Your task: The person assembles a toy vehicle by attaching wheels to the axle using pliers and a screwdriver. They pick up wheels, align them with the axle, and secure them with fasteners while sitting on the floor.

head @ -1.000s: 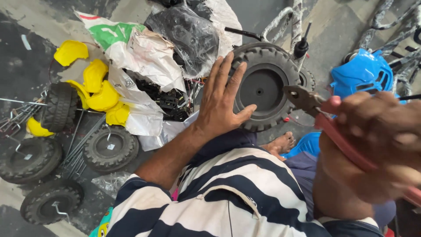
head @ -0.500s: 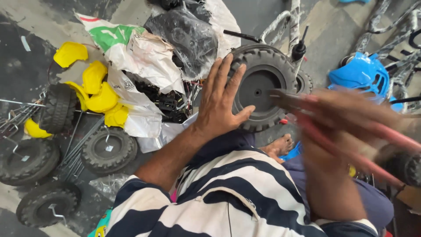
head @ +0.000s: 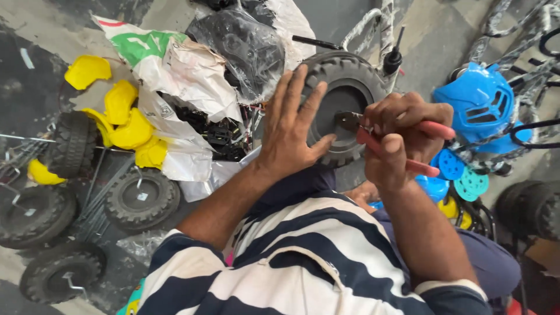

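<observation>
A black toy wheel with a knobby tyre stands on edge in front of me. My left hand lies flat against its left side, fingers spread over the tread and thumb on the hub. My right hand grips red-handled pliers. The metal jaws of the pliers sit at the centre of the wheel's hub. A thin metal axle rod with a black cap sticks up just behind the wheel.
Several loose black wheels and yellow plastic parts lie on the floor at left. Plastic bags of parts sit behind my left hand. A blue toy body, perforated blue discs and wrapped metal frames are at right.
My right hand has swung the pliers in from the right and brought the jaws onto the wheel's hub. My left hand has stayed pressed on the wheel.
</observation>
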